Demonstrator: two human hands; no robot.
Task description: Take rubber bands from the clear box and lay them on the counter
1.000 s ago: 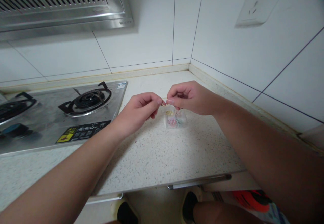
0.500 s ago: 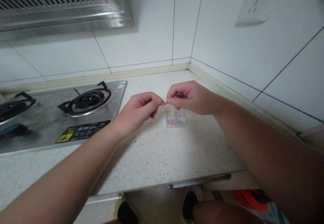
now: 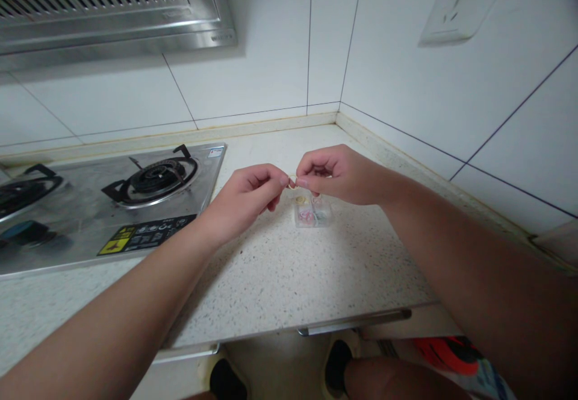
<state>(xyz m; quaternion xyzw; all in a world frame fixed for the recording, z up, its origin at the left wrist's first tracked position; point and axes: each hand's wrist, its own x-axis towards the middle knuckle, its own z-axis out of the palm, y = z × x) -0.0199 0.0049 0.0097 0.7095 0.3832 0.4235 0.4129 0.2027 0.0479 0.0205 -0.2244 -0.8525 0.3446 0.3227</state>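
My left hand [image 3: 250,194] and my right hand [image 3: 339,176] meet fingertip to fingertip over the counter. Between them is a thin, pale yellow loop [image 3: 292,187], which looks like a small elastic band. Each hand pinches one side of it with thumb and forefinger. Just below my fingers, a small clear plastic box [image 3: 312,226] sits on the counter, divided into compartments. Yellow, pink and greenish loops show inside it. My right fingers hide part of its far edge.
The speckled countertop [image 3: 280,279] runs to a tiled corner. A gas stove [image 3: 212,171] with black burners is to the left, beneath a metal range hood [image 3: 180,32]. A wall socket [image 3: 456,11] is at upper right. Drawer handles [image 3: 356,321] stick out below the counter edge.
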